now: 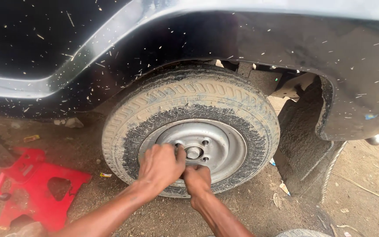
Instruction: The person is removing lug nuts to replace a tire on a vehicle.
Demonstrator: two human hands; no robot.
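**Hands at the wheel's lug holes**

The left hand (161,166) is closed on something at a lug hole of the steel rim (196,149); the right hand (197,179) is curled below the hub. Judging by this, lug fasteners are being hand-threaded; next needs careful alignment. A red jack stand (36,186) stands nearby.

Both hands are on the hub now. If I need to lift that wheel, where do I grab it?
Likely grip the tyre by its tread at the left and right flanks, coming in from the front. The wheel stands upright under the arch, so top and back are boxed in. The steel rim offers no real handhold. Left hand and right hand sit at the hub.
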